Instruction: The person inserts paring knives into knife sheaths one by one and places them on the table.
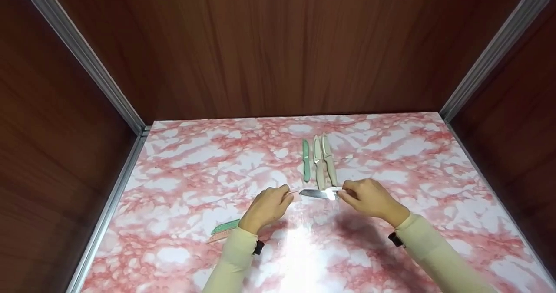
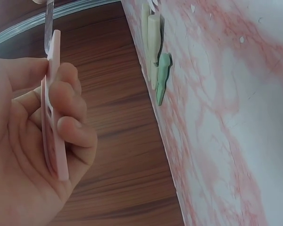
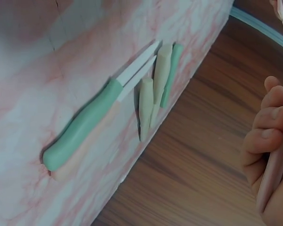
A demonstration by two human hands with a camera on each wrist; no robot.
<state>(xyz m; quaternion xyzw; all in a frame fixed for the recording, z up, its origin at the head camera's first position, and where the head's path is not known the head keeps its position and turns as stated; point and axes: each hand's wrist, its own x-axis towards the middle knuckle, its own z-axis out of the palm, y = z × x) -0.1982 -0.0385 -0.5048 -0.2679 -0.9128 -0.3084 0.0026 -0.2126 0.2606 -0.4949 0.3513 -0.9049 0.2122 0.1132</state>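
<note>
My left hand [image 1: 268,207] grips a flat pink knife sheath [image 2: 60,153], thumb on one side and curled fingers on the other. My right hand [image 1: 369,197] holds a knife by its pink handle [image 3: 273,181], fingers wrapped round it. The knife's bare blade [image 1: 316,194] points left, its tip close to the sheath's end. In the left wrist view the blade [image 2: 48,28] overlaps that end. Both hands are over the middle of the table.
Beyond the hands lie two beige knives [image 1: 320,171] [image 1: 330,167] and a green knife [image 1: 306,165]. Green [image 1: 225,226] and peach sheaths [image 1: 220,235] lie by the left forearm. The right wrist view shows a green-handled knife [image 3: 85,125] beside a peach-handled one [image 3: 87,148]. Wooden panels [image 1: 278,50] enclose the table.
</note>
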